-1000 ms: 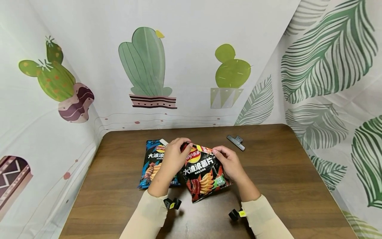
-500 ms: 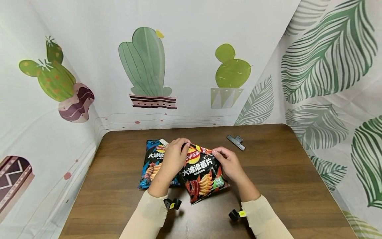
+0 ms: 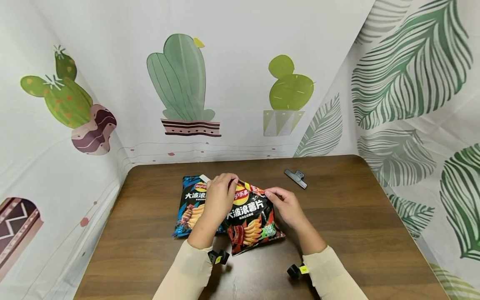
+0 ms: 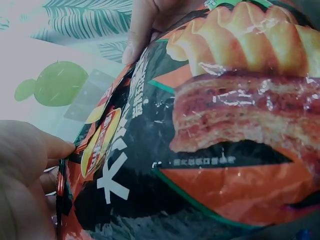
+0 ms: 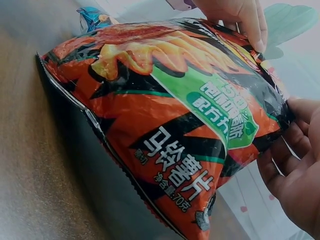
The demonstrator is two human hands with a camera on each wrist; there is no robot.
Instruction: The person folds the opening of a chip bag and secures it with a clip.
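Note:
Both hands hold a black and red bag of potato chips (image 3: 249,221) by its top edge, and the bag tilts with its printed front facing up. My left hand (image 3: 221,196) pinches the top left corner between thumb and fingers, as the left wrist view shows. At the top right corner, my right hand (image 3: 286,204) pinches the edge, its other fingers curled behind the bag (image 5: 190,100). In the right wrist view the bottom seam hangs just off the table or touches it; I cannot tell which.
A blue bag of chips (image 3: 189,208) lies flat at the left, partly behind the left hand and forearm. A white strip (image 3: 204,178) shows at its top edge. Towards the back right of the wooden table (image 3: 337,208) lies a black bag clip (image 3: 296,178). A printed cloth (image 3: 240,83) hangs behind.
The black and red bag has shifted slightly left and turned a little. Its top edge still sits in both hands. The blue bag and the clip stay where they were.

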